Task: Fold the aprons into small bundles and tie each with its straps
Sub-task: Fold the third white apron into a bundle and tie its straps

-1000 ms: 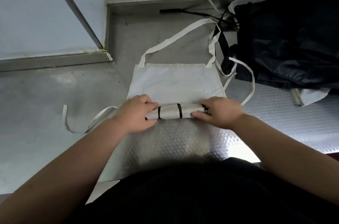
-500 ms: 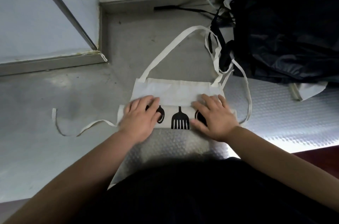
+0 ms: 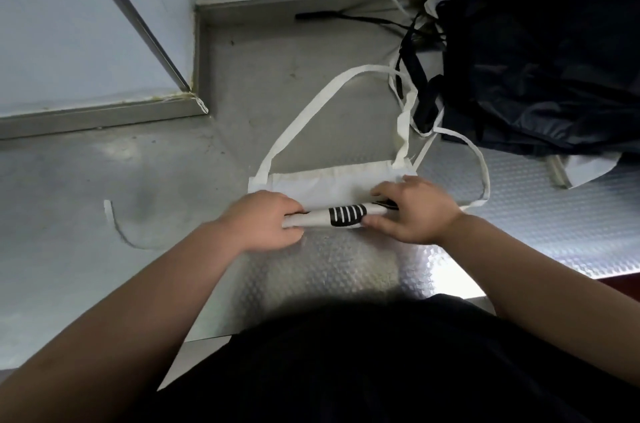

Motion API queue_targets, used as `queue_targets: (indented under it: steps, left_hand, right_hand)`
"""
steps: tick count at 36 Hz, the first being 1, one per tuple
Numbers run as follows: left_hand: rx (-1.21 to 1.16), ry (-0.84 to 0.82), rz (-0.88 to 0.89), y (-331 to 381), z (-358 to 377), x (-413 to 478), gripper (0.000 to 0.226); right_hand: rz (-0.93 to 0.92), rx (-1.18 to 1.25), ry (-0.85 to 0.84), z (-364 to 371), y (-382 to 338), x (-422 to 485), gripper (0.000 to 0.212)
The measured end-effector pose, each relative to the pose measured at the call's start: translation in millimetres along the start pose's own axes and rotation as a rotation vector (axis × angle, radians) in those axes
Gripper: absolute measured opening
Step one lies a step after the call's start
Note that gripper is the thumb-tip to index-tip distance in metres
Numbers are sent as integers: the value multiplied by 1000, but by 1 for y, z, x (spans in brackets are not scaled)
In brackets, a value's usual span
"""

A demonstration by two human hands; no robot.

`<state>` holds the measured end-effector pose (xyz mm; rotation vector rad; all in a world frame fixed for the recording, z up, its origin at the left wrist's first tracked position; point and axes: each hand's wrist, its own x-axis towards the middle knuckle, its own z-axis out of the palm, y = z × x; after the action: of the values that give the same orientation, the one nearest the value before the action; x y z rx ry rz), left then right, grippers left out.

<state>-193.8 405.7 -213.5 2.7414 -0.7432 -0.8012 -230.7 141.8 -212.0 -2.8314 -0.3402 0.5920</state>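
While the white apron (image 3: 332,182) lies on the steel worktop (image 3: 311,277), left grip (image 3: 263,218) and right grip (image 3: 415,211) each pinch its rolled near end. The step appears to be rolling; next, roll toward the far neck strap (image 3: 301,124).

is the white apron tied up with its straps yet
No, the white apron is only partly rolled, and its neck loop and side straps lie loose, untied.

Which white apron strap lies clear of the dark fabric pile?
The white strap curling on the steel counter left of the rolled white apron; the neck loop and right-side strap reach the dark fabric pile.
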Motion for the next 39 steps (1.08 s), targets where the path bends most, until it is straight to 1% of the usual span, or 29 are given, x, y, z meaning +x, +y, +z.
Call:
queue_targets:
  steps: [1,2,4,6,8,10,13,14,16,18,20,21,22,23,25,27,29,30,31,33,34,36,38,39]
  left_hand:
    - [-78,-47,-16,-2,-2,-1,35]
    - [-128,-81,-32,-2,-3,-2,30]
    - [-144,-88,-68,-3,-5,-4,34]
    - [-51,-30,-116,-1,-4,-1,40]
    - [129,48,-150,4,1,2,43]
    - [267,132,-148,7,12,4,43]
    - [302,303,-125,2,37,1,51]
    - [285,370,-117,1,44,-1,53]
    - [268,470,-87,-1,52,-5,54]
    - [272,460,9,-4,59,-10,65]
    - [281,409,99,-6,61,-14,85]
    - [275,388,105,-6,62,-15,92]
    - [250,375,91,-5,61,-15,95]
    - [215,372,72,-4,59,-14,93]
    - [151,395,63,-2,53,-13,79]
    - [129,387,95,-2,39,-9,69]
    - [73,265,98,-1,23,-7,75]
    - [9,200,76,-1,16,-6,78]
    - [-66,161,49,-2,11,-5,78]
    - [-167,109,-42,-5,3,0,67]
    - [-133,100,-91,-6,2,3,59]
    - [96,142,-140,-7,6,9,44]
    - [342,297,-142,-4,18,10,44]
    - [372,355,-147,1,25,8,47]
  right_hand:
    - [19,-8,-10,-4,-1,1,62]
    - [29,-43,-19,-7,-3,2,57]
    - [44,-151,-36,-12,-9,5,52]
    - [98,-231,-54,-10,-15,9,53]
    - [168,-303,-57,-3,-21,11,55]
    - [187,-366,-33,6,-27,11,54]
    - [164,-381,7,21,-30,5,54]
    - [154,-354,7,23,-28,2,58]
    - [114,-276,-46,27,-21,-3,81]
    - [72,-257,-121,26,-14,-5,98]
    - [47,-254,-135,26,-9,-5,101]
    - [37,-229,-123,24,-8,-5,100]
    - [24,-204,-99,23,-7,-4,99]
    - [6,-187,-68,22,-6,-2,99]
    - [-41,-145,8,18,-6,-1,97]
    - [-55,-141,40,10,-7,-2,81]
    - [-24,-113,18,2,-4,-2,62]
    - [-4,-81,-17,-1,-2,-1,57]
    - [18,-64,-44,-4,-1,0,55]
    - [68,-108,-31,-6,1,4,53]
    - [89,-159,-20,-5,1,5,52]
    - [111,-259,10,2,-4,8,45]
    - [125,-293,31,12,-12,7,44]
    - [141,-284,39,17,-16,6,47]
